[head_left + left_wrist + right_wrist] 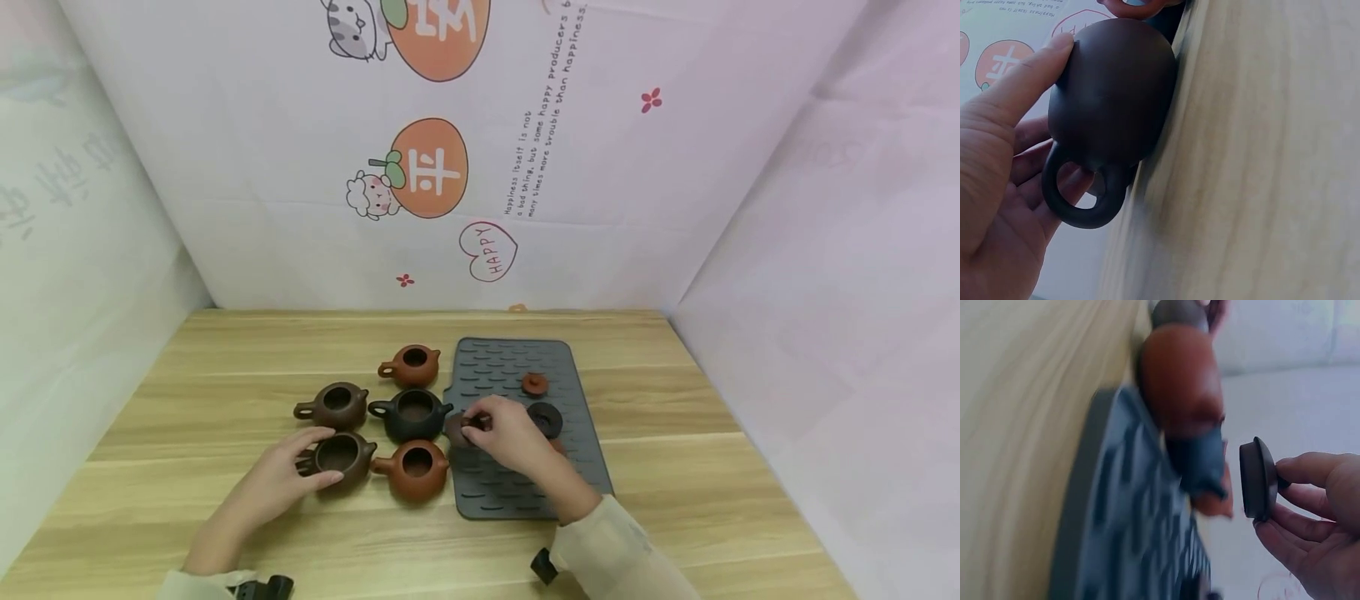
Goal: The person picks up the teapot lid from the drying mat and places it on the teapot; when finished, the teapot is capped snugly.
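My left hand holds the front-left dark brown teapot, thumb on the near side of its body, fingers by the handle. In the left wrist view, the thumb presses the teapot's body above the looped handle. Between thumb and fingertips, my right hand pinches a dark brown teapot lid by its knob. The lid is held above the left edge of the grey mat. In the right wrist view the lid is tilted on edge, clear of the mat.
Other lidless teapots stand close by: a brown one, a black one, and orange-brown ones at the front and back. On the mat lie a reddish lid, a black lid and another reddish piece, partly hidden.
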Motion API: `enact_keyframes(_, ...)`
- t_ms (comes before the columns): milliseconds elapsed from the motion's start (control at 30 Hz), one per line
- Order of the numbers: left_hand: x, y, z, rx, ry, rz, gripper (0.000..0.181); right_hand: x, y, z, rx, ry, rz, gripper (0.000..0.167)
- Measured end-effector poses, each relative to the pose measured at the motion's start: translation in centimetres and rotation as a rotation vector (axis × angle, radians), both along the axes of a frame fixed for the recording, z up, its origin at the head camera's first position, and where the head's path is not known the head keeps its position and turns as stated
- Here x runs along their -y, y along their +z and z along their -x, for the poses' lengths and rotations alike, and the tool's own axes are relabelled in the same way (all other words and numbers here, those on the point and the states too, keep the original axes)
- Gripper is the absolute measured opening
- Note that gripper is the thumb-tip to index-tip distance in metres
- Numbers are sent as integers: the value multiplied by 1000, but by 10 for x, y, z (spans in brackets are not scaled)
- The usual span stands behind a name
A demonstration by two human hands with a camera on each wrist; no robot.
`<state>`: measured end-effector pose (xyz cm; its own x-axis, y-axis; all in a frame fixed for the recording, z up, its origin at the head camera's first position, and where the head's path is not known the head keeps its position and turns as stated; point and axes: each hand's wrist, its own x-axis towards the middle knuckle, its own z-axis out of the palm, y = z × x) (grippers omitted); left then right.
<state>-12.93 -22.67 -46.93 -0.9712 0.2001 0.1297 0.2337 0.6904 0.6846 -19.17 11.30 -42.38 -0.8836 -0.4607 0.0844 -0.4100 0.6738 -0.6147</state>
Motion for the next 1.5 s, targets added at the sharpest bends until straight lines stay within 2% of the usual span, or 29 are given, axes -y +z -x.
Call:
enact_keyframes(300,-1,0,1,-14,7,-7,72,67,11,-1,54,45,34,13)
enact_keyframes(533,0,-3,0,-14,15,-27,70,112,7,-8,-13,99,22,12)
enact_keyframes(667,4,-4,0,6,17,-66,68,130,0,-10,-25,125,7,13)
enact_keyframes(967,13,-14,1,47,0,-180,61,149,-9,-14,-95,127,-35,15)
enact_keyframes(1200,17,-14,0,45,-23,-209,59,154,-7,-18,-100,149,-65,16)
enact_keyframes(1400,19,-14,1,74,-52,-270,61,155,-9,-22,-79,157,-80,15)
enact_keyframes(1500,20,-16,1,77,-50,-262,62,156,-10,-22,-76,148,-83,15)
